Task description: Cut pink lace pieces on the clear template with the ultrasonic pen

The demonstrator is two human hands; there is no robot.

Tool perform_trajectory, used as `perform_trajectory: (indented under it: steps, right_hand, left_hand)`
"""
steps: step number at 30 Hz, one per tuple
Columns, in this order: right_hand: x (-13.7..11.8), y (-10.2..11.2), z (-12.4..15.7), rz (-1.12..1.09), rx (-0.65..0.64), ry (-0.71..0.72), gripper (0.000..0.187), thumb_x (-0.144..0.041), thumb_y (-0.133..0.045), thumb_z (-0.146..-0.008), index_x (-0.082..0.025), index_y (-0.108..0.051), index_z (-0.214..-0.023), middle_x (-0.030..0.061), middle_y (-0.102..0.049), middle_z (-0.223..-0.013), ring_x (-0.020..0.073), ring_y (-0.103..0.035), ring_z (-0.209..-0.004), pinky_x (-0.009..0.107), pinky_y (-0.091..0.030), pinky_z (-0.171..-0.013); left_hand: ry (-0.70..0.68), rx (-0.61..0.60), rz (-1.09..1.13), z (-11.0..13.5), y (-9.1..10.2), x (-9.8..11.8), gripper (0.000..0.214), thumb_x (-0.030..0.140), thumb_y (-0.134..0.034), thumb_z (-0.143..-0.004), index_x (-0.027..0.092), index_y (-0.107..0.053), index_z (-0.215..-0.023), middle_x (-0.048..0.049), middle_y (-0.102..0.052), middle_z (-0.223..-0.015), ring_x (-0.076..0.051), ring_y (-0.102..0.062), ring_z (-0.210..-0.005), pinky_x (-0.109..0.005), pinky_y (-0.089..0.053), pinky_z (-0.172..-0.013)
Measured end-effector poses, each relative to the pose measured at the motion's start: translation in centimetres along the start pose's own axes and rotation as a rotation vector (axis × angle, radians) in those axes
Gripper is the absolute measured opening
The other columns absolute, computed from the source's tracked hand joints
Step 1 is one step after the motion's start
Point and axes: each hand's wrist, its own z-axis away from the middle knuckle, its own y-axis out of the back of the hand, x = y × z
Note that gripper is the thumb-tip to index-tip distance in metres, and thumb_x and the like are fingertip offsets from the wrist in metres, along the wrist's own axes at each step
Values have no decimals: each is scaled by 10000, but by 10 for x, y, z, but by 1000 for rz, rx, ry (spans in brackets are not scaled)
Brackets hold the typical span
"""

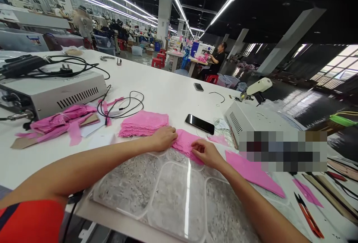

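Observation:
My left hand (163,138) and my right hand (206,152) both rest with curled fingers on a small pink fabric piece (185,142) lying at the far edge of a clear plastic sheet (173,194) over a grey speckled surface. The left hand pinches its left edge, the right hand pinches its near right edge. A stack of pink fabric pieces (143,123) lies just beyond the left hand. A larger flat pink fabric panel (253,172) lies right of my right forearm.
A black phone (199,124) lies behind the hands, another phone (198,87) farther back. Grey machine boxes stand at left (53,92) and right (251,118). Pink scraps (60,122), black cables (123,105) and red snips (307,215) lie around. A seated person (218,58) works far off.

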Motion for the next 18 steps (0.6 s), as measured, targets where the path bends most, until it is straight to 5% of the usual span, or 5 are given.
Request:
perform_trajectory:
  steps: [7,11,18]
  right_hand:
    - [-21,-10,-8,198,166,13,298,-377,-634,-759,-193,-605,-991,53,-654,-913,170,-590,-768,291,-456,-665]
    - [-24,-13,-12,348,236,34,225,-175,-585,-751,-188,-626,-972,95,-651,-977,207,-599,-862,302,-440,-690]
    - [-14,-6,36,448,171,258,269,-73,-505,-786,-209,-671,-949,69,-677,-924,171,-615,-826,276,-480,-710]
  left_hand:
    - [85,83,-22,-5,12,3,179,291,-546,-973,130,-614,-936,-29,-637,-891,-144,-615,-800,-303,-520,-731]
    - [28,102,-47,1,20,5,141,187,-508,-956,151,-592,-848,-26,-628,-795,-150,-582,-744,-265,-453,-672]
    - [-157,86,-93,55,17,3,139,121,-489,-928,163,-601,-857,-57,-614,-839,-195,-529,-794,-320,-386,-745]
